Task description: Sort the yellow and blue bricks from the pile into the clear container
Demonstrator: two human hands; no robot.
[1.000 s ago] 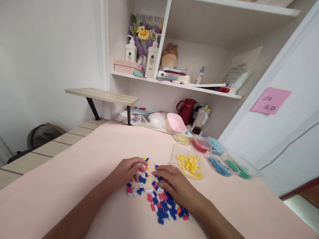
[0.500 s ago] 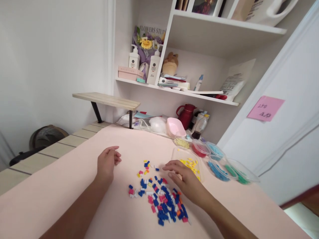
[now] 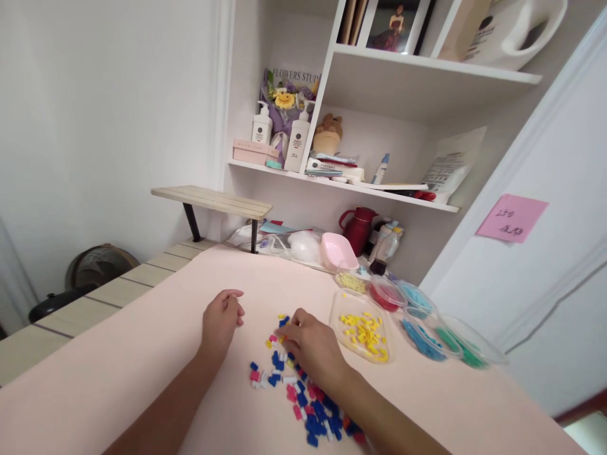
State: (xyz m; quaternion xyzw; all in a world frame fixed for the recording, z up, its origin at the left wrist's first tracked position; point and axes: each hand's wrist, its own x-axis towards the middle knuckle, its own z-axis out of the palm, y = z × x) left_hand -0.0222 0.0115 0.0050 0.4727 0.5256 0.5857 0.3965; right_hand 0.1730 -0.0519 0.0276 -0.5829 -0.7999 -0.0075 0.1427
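Right hand (image 3: 310, 346) lies palm-down, fingers curled onto the small plastic bricks (image 3: 303, 392) at the pile's far edge; whether one is pinched, cannot tell. Left hand (image 3: 220, 319) rests loosely curled, empty, just left. Bricks likely light, rigid, slippery: pinch by the sides.

A home is shown, most likely a bedroom or study corner. Beyond the hands, white wall shelves (image 3: 379, 189) are filled with household things: lotion bottles (image 3: 297, 142), a wrapped bouquet (image 3: 287, 95), a plush toy (image 3: 329, 131), a framed photo (image 3: 391, 25) and papers. Below them a red jug (image 3: 358, 229) and a pink bowl (image 3: 339, 251) are kept on the desk (image 3: 142, 328), which is covered with a pink mat. A pink note (image 3: 512, 218) is stuck on the door to the right of the hands, and a fan (image 3: 97, 268) is set on the floor far to their left.
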